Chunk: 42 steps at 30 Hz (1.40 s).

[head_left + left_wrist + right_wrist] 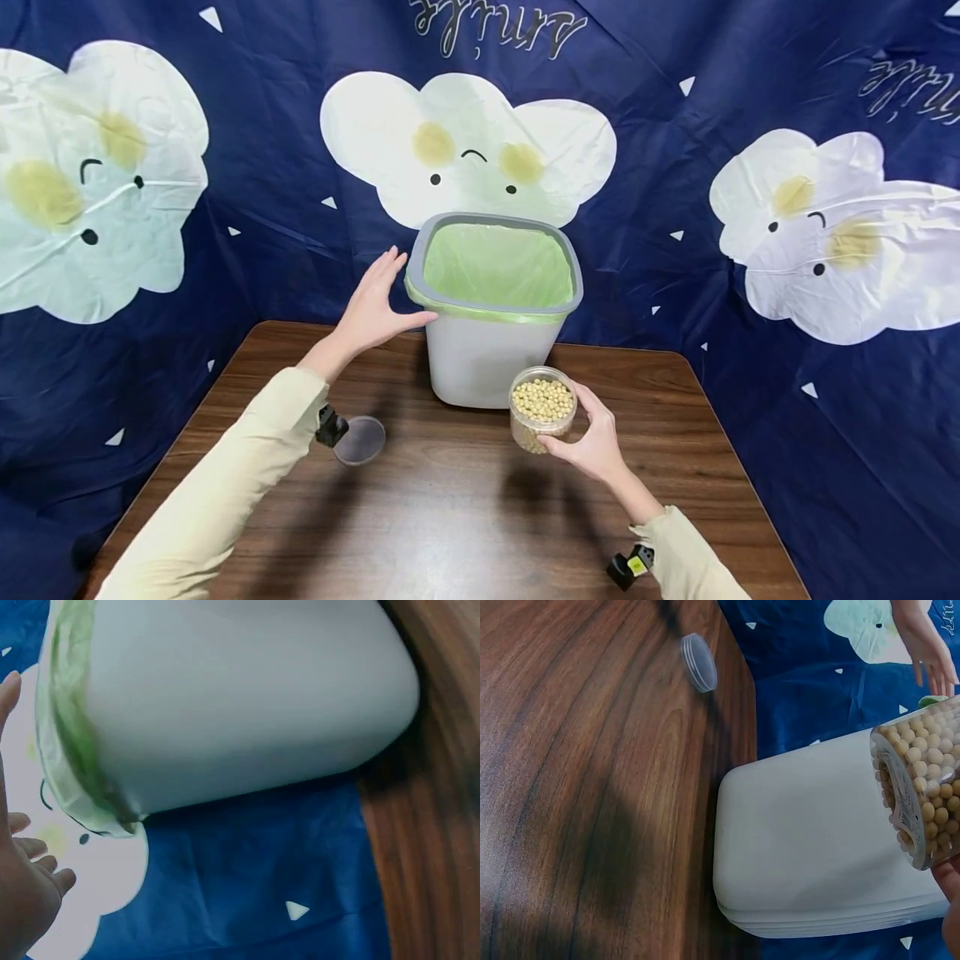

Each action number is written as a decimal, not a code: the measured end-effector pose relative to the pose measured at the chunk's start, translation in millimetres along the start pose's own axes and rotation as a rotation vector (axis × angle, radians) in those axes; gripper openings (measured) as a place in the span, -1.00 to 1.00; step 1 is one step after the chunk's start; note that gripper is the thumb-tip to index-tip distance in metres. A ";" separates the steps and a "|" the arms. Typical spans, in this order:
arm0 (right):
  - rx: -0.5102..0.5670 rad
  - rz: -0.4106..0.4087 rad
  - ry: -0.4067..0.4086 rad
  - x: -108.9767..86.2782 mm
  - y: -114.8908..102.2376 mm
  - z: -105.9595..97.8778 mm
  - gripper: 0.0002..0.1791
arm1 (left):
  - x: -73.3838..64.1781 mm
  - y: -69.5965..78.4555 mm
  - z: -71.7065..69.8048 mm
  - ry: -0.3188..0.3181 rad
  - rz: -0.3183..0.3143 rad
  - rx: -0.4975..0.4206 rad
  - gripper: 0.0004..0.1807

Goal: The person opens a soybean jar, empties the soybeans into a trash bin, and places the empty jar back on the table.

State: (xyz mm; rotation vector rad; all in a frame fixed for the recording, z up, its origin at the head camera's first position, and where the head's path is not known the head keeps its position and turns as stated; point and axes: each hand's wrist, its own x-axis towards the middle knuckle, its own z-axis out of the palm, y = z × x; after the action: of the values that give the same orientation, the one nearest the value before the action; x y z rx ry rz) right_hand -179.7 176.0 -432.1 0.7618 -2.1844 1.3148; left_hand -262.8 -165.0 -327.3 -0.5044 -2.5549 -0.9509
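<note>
We see a brown wood-grain table. On it we find a pale bin and a clear round lid.

Jar partly outside right-wrist view

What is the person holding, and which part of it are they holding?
The right hand holds the clear jar of pale, round beans by its side. The left hand, near the bin, holds nothing.

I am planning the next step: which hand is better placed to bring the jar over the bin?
Probably the right hand: it holds the open jar in front of the bin. The left hand, spread beside the bin, holds nothing.
</note>
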 end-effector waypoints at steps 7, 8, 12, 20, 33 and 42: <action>-0.014 -0.029 0.004 2.6 -6.0 -2.1 -0.11 | 15.5 6.1 4.1 -0.034 -0.021 0.028 0.10; -0.013 -0.039 0.007 4.6 -11.6 -3.0 -0.12 | 15.7 5.8 5.4 -0.038 -0.030 0.029 0.10; -0.003 -0.046 -0.002 10.3 -19.3 -7.3 -0.12 | 14.5 2.9 10.3 -0.058 -0.065 0.023 0.10; -0.037 -0.068 -0.009 28.5 -48.6 -21.6 -0.15 | 14.6 0.2 14.0 -0.060 -0.098 -0.011 0.04; -0.123 -0.151 0.035 67.5 -54.6 -58.2 -0.18 | 17.1 2.5 13.9 -0.067 -0.132 -0.064 -0.03; -0.266 -0.130 0.080 109.4 -31.0 -90.8 -0.15 | 18.5 4.9 12.9 -0.066 -0.161 -0.095 -0.04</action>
State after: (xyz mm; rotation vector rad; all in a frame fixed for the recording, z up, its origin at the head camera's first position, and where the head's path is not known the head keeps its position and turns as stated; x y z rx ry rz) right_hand -228.8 222.1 -303.1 0.7201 -2.1500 0.9509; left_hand -279.4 -149.2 -325.4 -0.3657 -2.6510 -1.1339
